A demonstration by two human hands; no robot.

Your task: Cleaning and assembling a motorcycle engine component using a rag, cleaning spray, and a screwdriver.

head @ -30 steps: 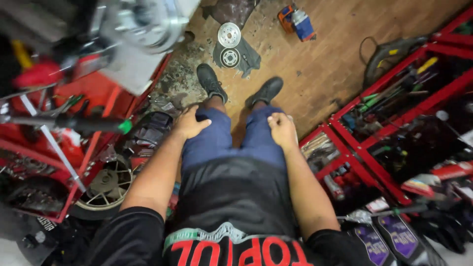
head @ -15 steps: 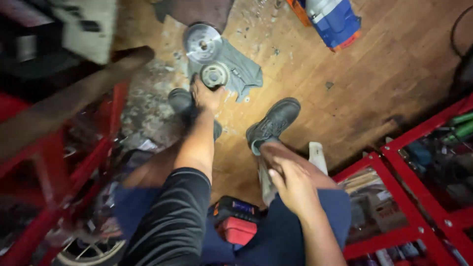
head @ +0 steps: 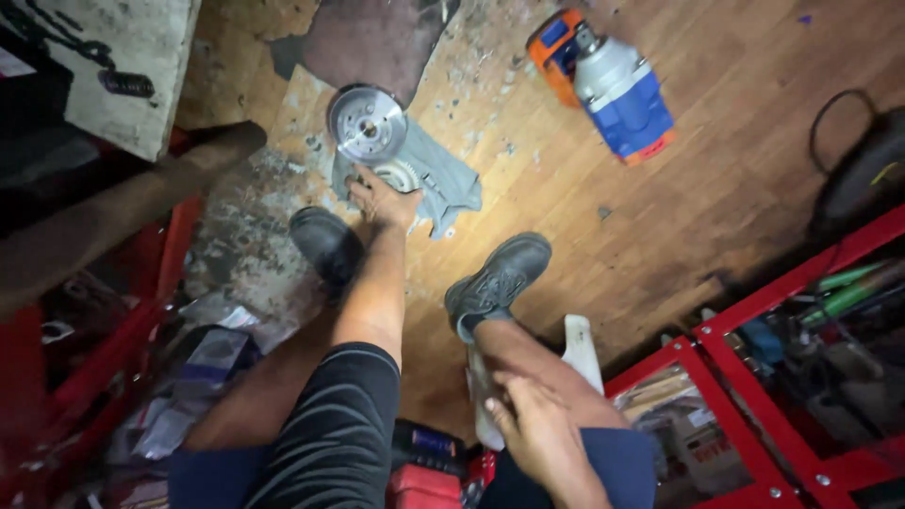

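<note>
Worn wood floor (head: 716,198), red racks (head: 754,377) either side. Right hand (head: 542,438) flat, open on near knee. Left hand (head: 382,200) closed on toothed gear (head: 401,174), lying flat on grey rag (head: 443,184), axis vertical. Steel disc (head: 366,123) just beyond, touching rag. Blue impact tool (head: 613,80) far right.

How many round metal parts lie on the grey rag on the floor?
2. A shiny metal disc lies at the grey rag's upper left; a smaller toothed gear sits just below it, under the left hand. More may be hidden.
</note>
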